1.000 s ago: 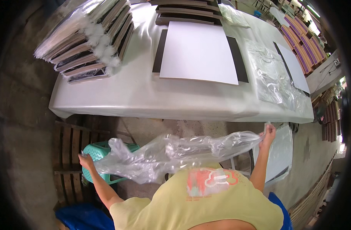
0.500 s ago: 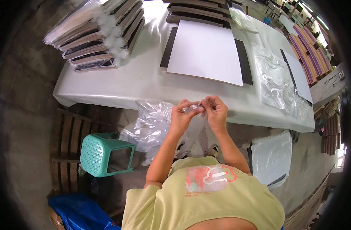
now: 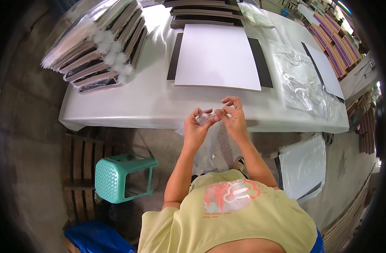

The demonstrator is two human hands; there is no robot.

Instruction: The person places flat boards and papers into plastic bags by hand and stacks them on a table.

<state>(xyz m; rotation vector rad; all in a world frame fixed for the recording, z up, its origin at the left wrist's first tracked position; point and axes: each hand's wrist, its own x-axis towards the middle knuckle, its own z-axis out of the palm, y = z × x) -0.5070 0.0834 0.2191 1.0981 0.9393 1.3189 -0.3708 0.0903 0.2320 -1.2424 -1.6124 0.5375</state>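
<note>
Both my hands meet in front of the table's near edge, pinching a clear plastic bag [image 3: 206, 149] that hangs down between my forearms. My left hand [image 3: 196, 128] is closed on its edge, with some film bunched in the fingers. Thumb and forefinger of my right hand [image 3: 233, 118] press on the film right beside it, the other fingers raised. Beyond my hands lies a white board [image 3: 216, 57] on top of a black board [image 3: 262, 63], which sticks out at both sides.
A white-covered table [image 3: 138, 107] carries a stack of plastic-wrapped boards [image 3: 96, 55] at left, dark boards [image 3: 205, 17] behind, and clear bags [image 3: 292, 76] at right. Below left stands a green stool [image 3: 108, 181]. A wrapped panel [image 3: 302, 168] leans low at right.
The plastic bag, spread out to the left of my forearms before, now hangs narrow between them. My right fingers have lifted and spread somewhat. The view has shifted slightly.
</note>
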